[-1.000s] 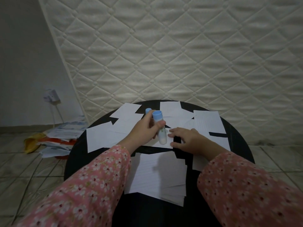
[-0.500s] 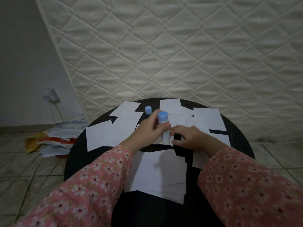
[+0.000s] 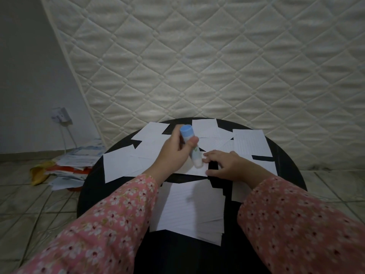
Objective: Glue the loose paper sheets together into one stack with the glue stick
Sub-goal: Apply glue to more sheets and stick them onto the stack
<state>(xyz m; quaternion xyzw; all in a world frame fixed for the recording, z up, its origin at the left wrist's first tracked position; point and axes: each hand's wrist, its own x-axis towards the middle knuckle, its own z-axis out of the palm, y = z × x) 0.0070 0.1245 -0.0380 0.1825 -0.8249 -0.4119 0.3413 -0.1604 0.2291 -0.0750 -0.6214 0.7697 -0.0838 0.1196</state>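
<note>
One stroke on: glue stick (image 3: pixel 191 148), gripped in left hand (image 3: pixel 173 153), now tilted across centre sheet (image 3: pixel 194 169); right hand (image 3: pixel 227 164) flat, pinning it.

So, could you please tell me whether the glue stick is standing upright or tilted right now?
Tilted. The left hand grips the glue stick with its blue end leaning up and away, and its pale tip on the paper sheet.

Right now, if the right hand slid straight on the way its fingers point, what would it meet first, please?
Probably the white glue stick with the blue end, held tilted by the left hand just ahead of the right hand fingertips; how far apart they are in depth is unclear.
</note>
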